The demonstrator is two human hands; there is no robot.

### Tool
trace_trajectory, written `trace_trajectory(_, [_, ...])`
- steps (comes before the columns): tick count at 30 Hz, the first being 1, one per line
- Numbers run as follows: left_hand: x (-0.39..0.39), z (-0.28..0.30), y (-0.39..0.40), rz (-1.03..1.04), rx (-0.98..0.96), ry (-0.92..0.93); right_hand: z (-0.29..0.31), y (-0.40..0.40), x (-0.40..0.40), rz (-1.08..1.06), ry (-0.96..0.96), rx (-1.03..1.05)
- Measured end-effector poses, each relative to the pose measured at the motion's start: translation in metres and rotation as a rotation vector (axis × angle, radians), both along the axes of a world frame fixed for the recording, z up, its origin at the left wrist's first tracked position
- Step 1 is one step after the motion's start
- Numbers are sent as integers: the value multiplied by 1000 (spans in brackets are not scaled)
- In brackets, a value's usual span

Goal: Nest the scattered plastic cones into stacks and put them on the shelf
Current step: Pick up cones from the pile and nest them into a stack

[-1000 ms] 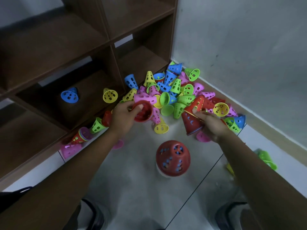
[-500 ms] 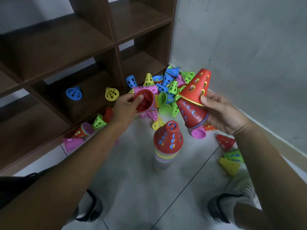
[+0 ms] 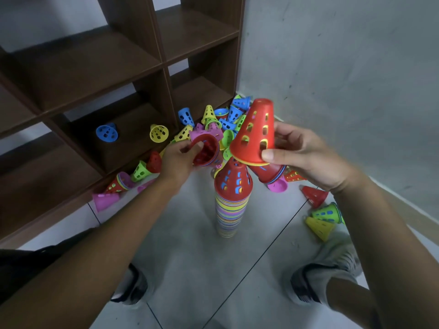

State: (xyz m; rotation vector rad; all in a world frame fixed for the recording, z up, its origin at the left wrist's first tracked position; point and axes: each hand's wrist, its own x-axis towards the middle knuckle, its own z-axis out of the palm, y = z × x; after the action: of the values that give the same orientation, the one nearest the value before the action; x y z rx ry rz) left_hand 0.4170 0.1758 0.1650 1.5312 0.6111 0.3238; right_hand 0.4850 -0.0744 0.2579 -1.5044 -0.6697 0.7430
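My left hand point(image 3: 177, 160) has its grip clamped on a red cone point(image 3: 206, 150) turned on its side, thumb hooked over the rim and fingers curled round the outside, open mouth facing me. My right hand point(image 3: 301, 155) grips another red cone point(image 3: 255, 134) held upright and slightly tilted, thumb pressed on its lower rim, fingers wrapped behind it; a yellow edge shows under that rim, so there seems to be a second cone nested inside — I can't be sure how many. A further red piece point(image 3: 270, 173) with blue rims hangs just under that same grip, though from here I cannot tell how it is held.

Between and just below both grips stands the tall stack point(image 3: 231, 203) on the floor point(image 3: 190, 245), capped by a red cone with blue showing through its holes, many coloured rims banded beneath.

Beyond my left grip lies the loose pile of cones point(image 3: 225, 119) — blue, yellow, green, pink — heaped in the corner where the shelf point(image 3: 133, 74) meets the wall point(image 3: 344, 67). A blue cone point(image 3: 107, 132) and a yellow cone point(image 3: 158, 132) lie on their sides in the lowest shelf compartment, well to the left of my left grip. Below my right wrist, a red cone point(image 3: 314, 197), a green cone point(image 3: 326, 213) and a yellow one point(image 3: 319, 227) lie on the floor near my shoe point(image 3: 320, 281).
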Motion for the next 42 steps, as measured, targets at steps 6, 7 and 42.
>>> trace_trajectory(6, [-7, 9, 0, -20, -47, -28, -2, 9, -8, 64, -138, -150])
trace_trajectory(7, [-7, 11, 0, -17, -55, -31, -1, 9, -9, 62, -145, -157])
trace_trajectory(42, [-14, 34, -7, -13, 3, -28, 20, 43, -31, -329, 141, 459])
